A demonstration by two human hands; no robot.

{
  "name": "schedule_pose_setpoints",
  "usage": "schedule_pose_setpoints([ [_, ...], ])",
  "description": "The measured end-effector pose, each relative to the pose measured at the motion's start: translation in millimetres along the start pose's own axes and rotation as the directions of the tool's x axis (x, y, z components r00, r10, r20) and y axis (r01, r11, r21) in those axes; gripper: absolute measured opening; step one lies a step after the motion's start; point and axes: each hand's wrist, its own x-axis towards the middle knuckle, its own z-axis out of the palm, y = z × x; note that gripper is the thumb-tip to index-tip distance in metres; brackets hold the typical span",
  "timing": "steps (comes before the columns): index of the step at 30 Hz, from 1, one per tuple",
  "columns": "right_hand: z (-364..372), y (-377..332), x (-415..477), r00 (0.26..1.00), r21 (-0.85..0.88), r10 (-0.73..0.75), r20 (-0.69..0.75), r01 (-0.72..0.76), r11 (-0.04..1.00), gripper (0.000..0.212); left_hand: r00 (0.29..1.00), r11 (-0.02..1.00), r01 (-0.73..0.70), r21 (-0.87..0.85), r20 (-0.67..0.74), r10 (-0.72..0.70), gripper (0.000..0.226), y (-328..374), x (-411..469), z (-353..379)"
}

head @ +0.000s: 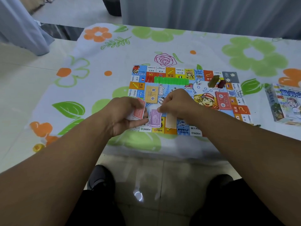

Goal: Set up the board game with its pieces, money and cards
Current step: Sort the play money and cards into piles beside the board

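A colourful game board lies flat on the flowered tablecloth. My left hand grips a stack of paper money with a red note on top, at the board's near left edge. My right hand pinches the top corner of a purple note lying on the board's near row. Beside it rests a pale orange note. A row of green houses and red pieces line the far side. A white die, an olive block and a dark red block sit at the far right.
The game box lies on the table to the right of the board. Yellow and red card stacks sit on the board's middle. The table's near edge runs just below the board, above my knees.
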Motion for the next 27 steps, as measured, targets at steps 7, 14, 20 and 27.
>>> schedule_pose_setpoints([
  [7,-10,0,-1,1.000,0.101,-0.003,-0.013,0.004,0.995,0.018,1.000,0.999,-0.007,-0.032,0.013,0.007,0.032,-2,-1,10],
  [14,-17,3,-10,0.988,0.265,-0.113,0.104,0.082,0.961,0.021,0.998,1.000,-0.015,0.024,0.056,0.013,0.038,-6,0,30],
  [20,-34,12,-14,0.993,0.211,-0.097,0.059,0.083,0.974,0.004,0.997,0.998,0.003,0.070,0.082,-0.008,0.034,-7,3,47],
  [27,-62,40,-17,0.998,0.070,0.053,0.038,-0.056,0.996,0.009,0.998,0.997,0.027,0.079,0.054,-0.031,0.021,-7,7,54],
])
